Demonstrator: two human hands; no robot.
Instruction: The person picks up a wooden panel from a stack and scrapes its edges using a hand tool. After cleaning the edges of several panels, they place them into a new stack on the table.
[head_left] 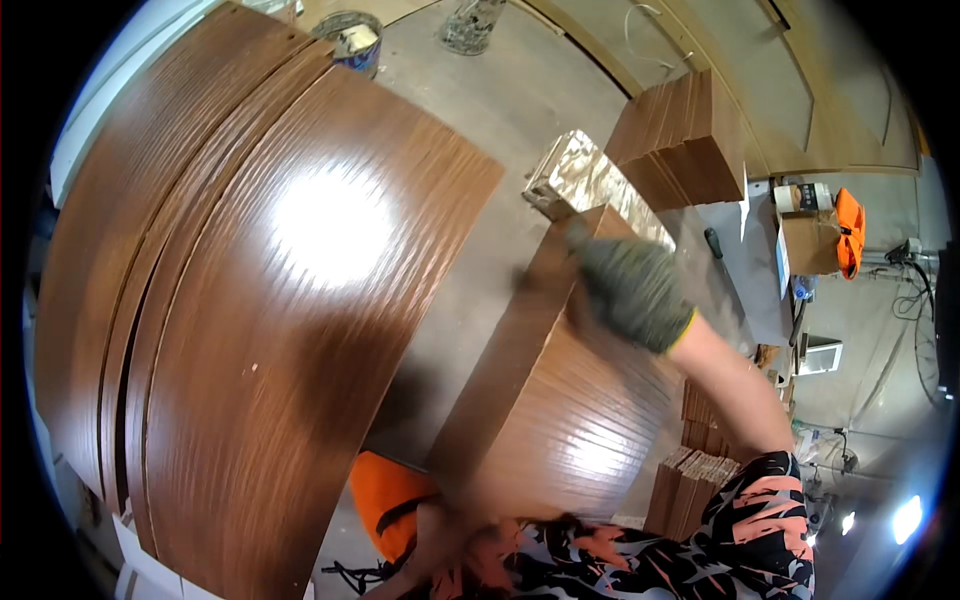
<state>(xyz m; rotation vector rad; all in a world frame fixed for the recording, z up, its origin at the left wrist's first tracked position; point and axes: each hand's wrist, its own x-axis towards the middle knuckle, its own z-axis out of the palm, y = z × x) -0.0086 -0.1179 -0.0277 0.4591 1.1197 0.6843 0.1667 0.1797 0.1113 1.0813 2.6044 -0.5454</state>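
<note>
A brown wood-grain panel piece (pixel 520 350) lies in front of me, showing a grained face with glare and a smoother brown side; whether it is one piece or a stack I cannot tell. My right hand (pixel 635 290), in a grey-green knit glove with a yellow cuff edge, reaches over its far end with the fingers bent over the edge. Low in the picture, my left hand (pixel 455 525) is a blur at the panel's near end, its fingers smeared. To the left lie large, glossy wood-grain panels (pixel 270 370), side by side with a narrow gap.
Behind the panel piece stands a block with a mottled white-brown face (pixel 600 185), and farther right a stack of brown panels (pixel 680 135). A paint-stained bucket (pixel 350 45) and a smeared clear container (pixel 470 25) stand at the back. A dark-handled tool (pixel 713 242) lies at right.
</note>
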